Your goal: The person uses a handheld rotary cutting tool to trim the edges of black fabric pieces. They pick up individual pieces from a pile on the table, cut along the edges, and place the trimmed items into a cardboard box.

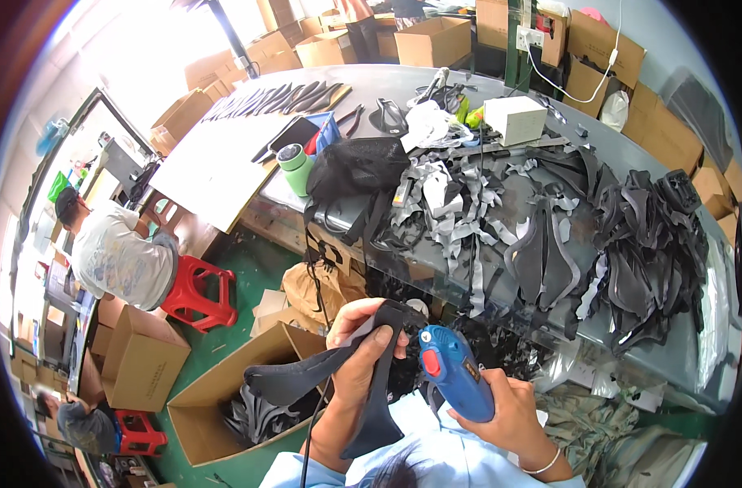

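My left hand (356, 362) is closed on a dark grey curved cover piece (285, 378), pinched at its top between thumb and fingers; its two long arms hang down in a V shape. To its right, my right hand (509, 413) grips a blue handheld electric cutter (462, 381) with a red button. The cutter's front end points up toward the held piece, close to its upper edge; whether they touch I cannot make out. Below my left hand, an open cardboard box (193, 429) holds several similar dark pieces (269, 415).
On the grey table (489, 260) ahead lie grey-white scraps (440, 195), saddle-shaped dark pieces (541, 252) and a large heap of them (643, 244). A black bag (359, 167) and green bottle (293, 169) stand at its near left. Left, a person (127, 256) sits on a red stool (198, 294).
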Tool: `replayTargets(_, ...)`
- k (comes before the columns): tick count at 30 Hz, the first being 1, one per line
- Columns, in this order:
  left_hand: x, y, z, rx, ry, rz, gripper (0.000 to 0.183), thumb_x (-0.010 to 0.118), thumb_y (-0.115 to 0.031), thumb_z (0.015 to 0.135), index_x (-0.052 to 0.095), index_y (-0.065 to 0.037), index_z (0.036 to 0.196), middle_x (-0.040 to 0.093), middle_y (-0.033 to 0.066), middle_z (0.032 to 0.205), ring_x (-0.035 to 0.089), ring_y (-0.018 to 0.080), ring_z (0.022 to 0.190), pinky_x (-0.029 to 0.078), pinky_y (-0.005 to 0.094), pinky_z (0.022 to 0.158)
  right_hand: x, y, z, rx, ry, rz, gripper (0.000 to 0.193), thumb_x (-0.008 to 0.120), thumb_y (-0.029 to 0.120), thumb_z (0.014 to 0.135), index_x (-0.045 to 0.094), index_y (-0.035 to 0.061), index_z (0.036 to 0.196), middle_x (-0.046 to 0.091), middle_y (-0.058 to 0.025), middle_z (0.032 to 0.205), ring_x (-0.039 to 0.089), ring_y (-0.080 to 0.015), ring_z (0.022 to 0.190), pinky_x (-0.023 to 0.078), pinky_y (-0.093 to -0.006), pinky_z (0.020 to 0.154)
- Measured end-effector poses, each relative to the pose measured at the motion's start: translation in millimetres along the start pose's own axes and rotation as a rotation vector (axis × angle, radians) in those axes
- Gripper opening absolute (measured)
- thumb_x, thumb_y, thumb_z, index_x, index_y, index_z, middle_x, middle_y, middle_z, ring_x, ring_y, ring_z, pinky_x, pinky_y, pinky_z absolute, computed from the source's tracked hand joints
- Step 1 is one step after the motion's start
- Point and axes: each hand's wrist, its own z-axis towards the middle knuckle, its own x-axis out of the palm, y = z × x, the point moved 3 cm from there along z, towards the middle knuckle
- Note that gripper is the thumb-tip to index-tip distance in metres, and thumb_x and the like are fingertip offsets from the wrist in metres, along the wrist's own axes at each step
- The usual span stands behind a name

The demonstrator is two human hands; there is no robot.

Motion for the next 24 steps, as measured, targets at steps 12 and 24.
replayTargets(12,1.6,-6.8,2.6,-0.155,0.172,0.302,0.024,0.059,0.007,0.079,0.058,0.002,0.102,0.06,0.0084,0.088,0.061,0.0133,0.072,0.048,0.0216,0.057,-6.3,1.3,4.4,-0.086,-0.039,0.064,0.047,0.077,0.016,0.059,0.051,0.0019,0.096,0.061,-0.011,0.065,0.062,-0.0276,0.057,0.049,-0.0347,0.055)
replayTargets(24,3.1,-28.2,13.9,-0.776,0.138,0.434,0.028,0.062,-0.008,0.082,0.061,-0.002,0.109,0.061,0.0007,0.079,0.055,0.0052,0.066,0.042,0.0169,0.055,-13.9,-23.9,-9.9,-0.056,0.031,-0.157,0.04,0.074,0.012,0.057,0.053,0.0019,0.09,0.061,-0.0101,0.066,0.06,-0.0272,0.055,0.046,-0.0346,0.054)
